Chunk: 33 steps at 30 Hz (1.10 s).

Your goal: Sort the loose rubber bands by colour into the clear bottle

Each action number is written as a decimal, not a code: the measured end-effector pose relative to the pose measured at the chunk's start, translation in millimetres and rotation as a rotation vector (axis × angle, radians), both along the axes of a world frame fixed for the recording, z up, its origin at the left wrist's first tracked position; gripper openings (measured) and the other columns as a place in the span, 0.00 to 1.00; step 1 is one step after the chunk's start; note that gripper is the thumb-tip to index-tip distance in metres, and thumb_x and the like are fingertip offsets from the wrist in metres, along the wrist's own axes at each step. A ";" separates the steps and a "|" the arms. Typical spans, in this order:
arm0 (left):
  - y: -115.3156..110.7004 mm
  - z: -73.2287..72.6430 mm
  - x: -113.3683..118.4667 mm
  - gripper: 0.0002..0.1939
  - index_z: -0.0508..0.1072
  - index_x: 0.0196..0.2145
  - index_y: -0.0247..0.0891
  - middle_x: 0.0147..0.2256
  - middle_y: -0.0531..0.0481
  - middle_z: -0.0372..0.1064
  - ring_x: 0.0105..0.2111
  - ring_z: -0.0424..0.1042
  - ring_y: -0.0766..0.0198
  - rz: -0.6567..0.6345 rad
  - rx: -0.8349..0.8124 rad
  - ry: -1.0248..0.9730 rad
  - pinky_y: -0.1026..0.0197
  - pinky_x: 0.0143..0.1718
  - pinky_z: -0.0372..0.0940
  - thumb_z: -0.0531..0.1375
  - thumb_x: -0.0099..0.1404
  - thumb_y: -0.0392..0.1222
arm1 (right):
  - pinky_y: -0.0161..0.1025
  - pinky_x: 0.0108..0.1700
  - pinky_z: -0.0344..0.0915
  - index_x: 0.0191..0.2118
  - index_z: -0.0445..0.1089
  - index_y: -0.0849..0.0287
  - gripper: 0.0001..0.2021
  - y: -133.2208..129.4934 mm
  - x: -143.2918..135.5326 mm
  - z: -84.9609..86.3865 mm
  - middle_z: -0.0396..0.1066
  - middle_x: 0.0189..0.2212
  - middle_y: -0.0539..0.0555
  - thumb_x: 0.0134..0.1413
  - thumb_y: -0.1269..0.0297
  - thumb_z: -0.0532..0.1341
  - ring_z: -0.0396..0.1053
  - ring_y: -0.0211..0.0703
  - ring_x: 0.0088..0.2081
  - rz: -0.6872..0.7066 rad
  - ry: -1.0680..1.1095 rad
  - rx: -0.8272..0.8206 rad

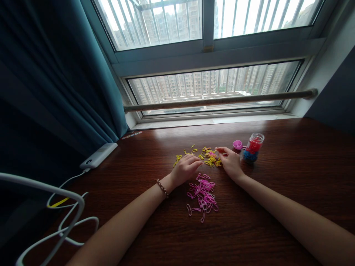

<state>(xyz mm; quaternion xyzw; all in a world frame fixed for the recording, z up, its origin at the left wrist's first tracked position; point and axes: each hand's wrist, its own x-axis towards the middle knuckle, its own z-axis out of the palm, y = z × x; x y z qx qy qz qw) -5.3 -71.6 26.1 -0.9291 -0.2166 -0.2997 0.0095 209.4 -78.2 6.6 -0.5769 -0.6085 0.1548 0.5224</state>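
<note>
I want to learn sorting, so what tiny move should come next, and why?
Perhaps the right hand should pick a pink band from among the yellow bands, since pink ones are mixed in there, while most pinks lie in the nearer pile.

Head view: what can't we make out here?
- Left hand: head view; whatever is under its palm and curled fingers is hidden by the hand.
- Right hand: head view; too small to tell what its fingertips pinch, if anything.
- Pink bands: head view; overlap hides the exact count.
- Thick white cable: head view; cut off by the left edge.
- White device: head view; markings too small to read.
</note>
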 end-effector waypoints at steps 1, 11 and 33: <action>-4.0 1.4 2.0 0.10 0.69 0.39 0.39 0.36 0.46 0.70 0.38 0.68 0.62 -0.030 0.004 0.021 0.57 0.41 0.63 0.50 0.64 0.36 | 0.42 0.37 0.67 0.36 0.72 0.62 0.11 -0.7 0.2 1.4 0.74 0.33 0.56 0.48 0.65 0.55 0.71 0.45 0.33 -0.010 0.017 -0.004; -23.7 5.0 12.9 0.10 0.68 0.40 0.37 0.31 0.45 0.70 0.33 0.69 0.64 -0.258 0.027 0.177 0.61 0.37 0.64 0.48 0.65 0.34 | 0.39 0.31 0.65 0.32 0.69 0.62 0.14 -0.8 -0.3 3.5 0.73 0.29 0.57 0.49 0.55 0.56 0.70 0.45 0.30 -0.059 0.114 0.006; -10.2 -2.2 9.4 0.10 0.69 0.35 0.35 0.17 0.56 0.63 0.16 0.61 0.73 0.164 -0.422 -0.337 0.70 0.21 0.57 0.51 0.64 0.42 | 0.43 0.40 0.61 0.36 0.68 0.60 0.07 -30.9 -17.3 16.4 0.70 0.29 0.56 0.54 0.69 0.53 0.63 0.45 0.35 0.303 -0.499 0.363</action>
